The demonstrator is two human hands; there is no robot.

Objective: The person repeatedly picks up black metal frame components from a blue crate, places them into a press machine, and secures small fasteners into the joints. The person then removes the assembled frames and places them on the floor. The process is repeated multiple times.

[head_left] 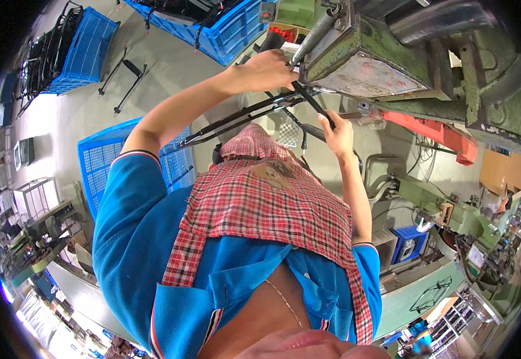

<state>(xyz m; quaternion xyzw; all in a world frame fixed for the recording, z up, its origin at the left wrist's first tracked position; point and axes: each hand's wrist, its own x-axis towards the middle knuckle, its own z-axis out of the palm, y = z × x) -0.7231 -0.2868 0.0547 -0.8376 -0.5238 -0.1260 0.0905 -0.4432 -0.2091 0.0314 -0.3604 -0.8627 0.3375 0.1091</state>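
A black tubular metal frame (245,112) lies across in front of my waist, its far end by the green press machine (356,66). My right hand (339,136) is closed round a black tube of this frame, just below the machine's head. Further left, my left hand (266,72) has its fingers bent in at the machine's working point, beside a metal rod (315,37). Whatever those left fingers grip is hidden behind them. A red and white checked apron (266,191) covers my front, close to the frame.
A blue plastic crate (102,155) stands near my left elbow. More blue crates (87,51) with black frames are at the far left and far middle. Black tubular parts (132,75) lie on the floor. An orange-red machine part (434,131) juts out right of my right hand.
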